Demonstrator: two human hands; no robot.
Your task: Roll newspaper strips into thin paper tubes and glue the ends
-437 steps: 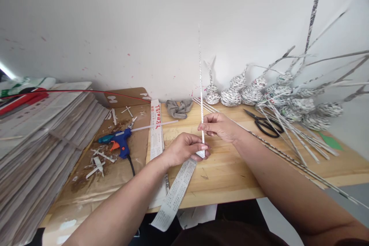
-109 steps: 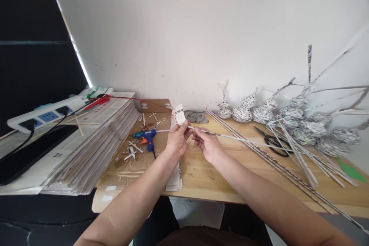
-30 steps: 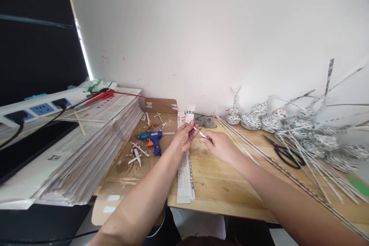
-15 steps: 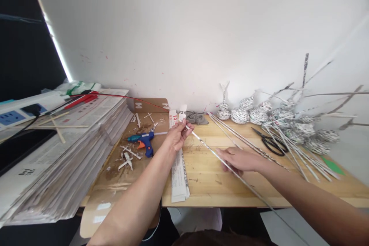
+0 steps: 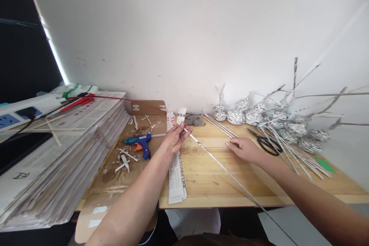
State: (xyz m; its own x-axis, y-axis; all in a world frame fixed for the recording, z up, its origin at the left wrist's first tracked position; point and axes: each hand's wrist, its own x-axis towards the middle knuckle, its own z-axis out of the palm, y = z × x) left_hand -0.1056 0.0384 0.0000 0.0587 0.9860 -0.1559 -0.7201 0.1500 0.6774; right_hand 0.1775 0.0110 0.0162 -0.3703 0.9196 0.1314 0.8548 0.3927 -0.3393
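My left hand [image 5: 178, 137] pinches a newspaper strip near its printed flat end [image 5: 181, 114]. From there the strip runs on as a thin rolled paper tube [image 5: 225, 169], slanting down to the right past the table's front edge. My right hand [image 5: 243, 149] is apart from this tube, loosely curled with thumb and fingertips a little apart. It is over or beside several finished paper tubes [image 5: 220, 126]; whether it touches them is unclear. Flat newspaper strips [image 5: 176, 180] lie stacked below my left hand.
Left are a blue glue gun [image 5: 141, 142] and paper scraps [image 5: 125, 161] on cardboard, beside a tall newspaper stack [image 5: 95, 142] with a power strip [image 5: 31, 109]. Right are black scissors [image 5: 268, 144], loose paper tubes [image 5: 296, 153] and woven paper gourds [image 5: 236, 116]. A grey cloth [image 5: 195, 119] lies by the wall.
My right hand has left the slanting tube and moved up and right to the finished tubes. My left hand keeps its pinch. The view has shifted slightly.
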